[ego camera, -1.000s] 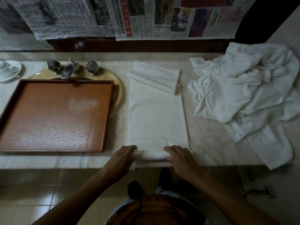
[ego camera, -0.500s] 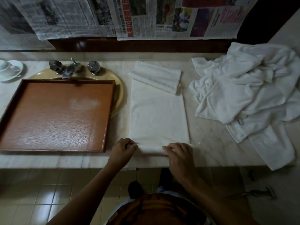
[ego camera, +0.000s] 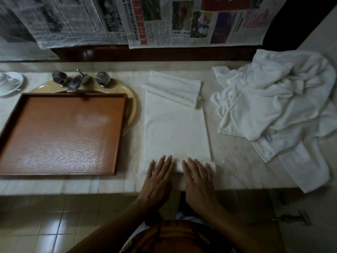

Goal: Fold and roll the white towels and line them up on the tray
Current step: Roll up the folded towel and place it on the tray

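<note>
The towel lies on the counter as a long folded strip that runs away from the person, just right of the tray and apart from it. Its near end is turned up into a low roll at the counter's front edge. Its far end is folded back on itself in a slanted flap.

The left hand lies flat on the left part of the roll, fingers straight and slightly spread, with the fingertips reaching over the roll onto the flat cloth beyond. The right hand lies the same way on the right part, palm down and fingers straight. Neither hand grips anything; both press on the cloth with flat fingers. A short stretch of roll shows between the hands, and its right end sticks out past the right hand's little finger.

The tray is brown with a raised rim, and it sits partly over the sink, below the tap. No towel lies on it.

A loose pile of white towels lies at the right end of the counter, well apart from the hands, and one piece hangs over the front edge. A cup on a saucer stands at the far left. Newspaper hangs on the wall behind.
</note>
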Demonstrator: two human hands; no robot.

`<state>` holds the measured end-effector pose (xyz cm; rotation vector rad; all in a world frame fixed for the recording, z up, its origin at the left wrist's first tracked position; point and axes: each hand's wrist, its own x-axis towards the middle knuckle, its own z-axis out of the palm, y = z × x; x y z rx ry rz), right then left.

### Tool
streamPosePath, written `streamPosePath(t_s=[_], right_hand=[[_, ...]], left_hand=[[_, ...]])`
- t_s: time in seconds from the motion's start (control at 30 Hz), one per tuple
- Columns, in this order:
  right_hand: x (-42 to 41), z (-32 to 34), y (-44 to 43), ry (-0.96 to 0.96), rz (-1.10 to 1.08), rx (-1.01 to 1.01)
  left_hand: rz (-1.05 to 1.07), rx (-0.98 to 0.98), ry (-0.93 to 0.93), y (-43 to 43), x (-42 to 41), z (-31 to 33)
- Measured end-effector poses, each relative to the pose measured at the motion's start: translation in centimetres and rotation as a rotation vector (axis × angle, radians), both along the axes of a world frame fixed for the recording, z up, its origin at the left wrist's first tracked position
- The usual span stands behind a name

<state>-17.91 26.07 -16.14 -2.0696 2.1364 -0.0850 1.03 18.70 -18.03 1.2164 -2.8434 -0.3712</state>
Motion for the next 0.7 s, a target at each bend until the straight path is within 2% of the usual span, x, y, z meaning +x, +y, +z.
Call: streamPosePath(t_s=[0.17, 0.47, 0.53, 0.7], right_hand=[[-0.5, 0.2, -2.3, 0.020, 0.006, 0.008], [-3.4, 1.1, -3.6, 0.022, 0.209, 0.004], [-3.5, 1.1, -3.0, -0.020, 0.213, 0.016], [-4.3, 1.6, -2.4, -0.280, 0.209, 0.141]], left_hand=[[-0.032, 0.070, 0.066, -3.2, 1.1, 0.8], [-0.034, 0.051, 0.082, -4.9, 4.6, 1.6], [-0.022, 0.070, 0.097, -4.3, 5.4, 1.4], [0.029, 0.234, 0.251, -2.3, 6.8, 1.9]])
